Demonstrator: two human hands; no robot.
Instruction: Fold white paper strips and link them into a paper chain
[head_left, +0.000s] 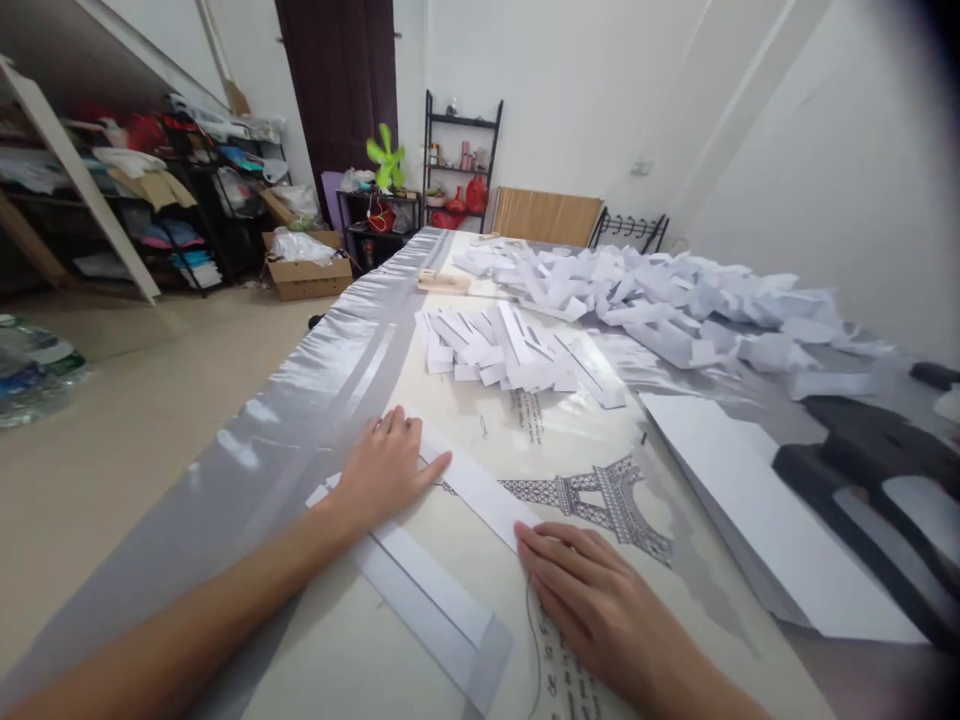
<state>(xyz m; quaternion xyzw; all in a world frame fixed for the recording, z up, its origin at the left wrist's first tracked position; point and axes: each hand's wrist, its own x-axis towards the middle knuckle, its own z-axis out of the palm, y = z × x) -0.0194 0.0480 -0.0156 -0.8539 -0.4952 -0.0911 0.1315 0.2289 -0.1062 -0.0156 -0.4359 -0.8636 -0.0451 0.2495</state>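
Gripping white strip (480,490) at ten-o'clock end with left hand (386,468), four-o'clock end with right hand (592,585); probably keeping it straight.

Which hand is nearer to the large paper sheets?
Right hand: it lies left of the large paper sheets. Left hand: farther left, at the far end of the paper strip.

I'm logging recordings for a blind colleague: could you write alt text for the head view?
A person's left hand and right hand rest on a white paper strip over a mat with a tower drawing. More strips lie by the left wrist; farther off are a strip pile and, toward the right, a large paper heap.
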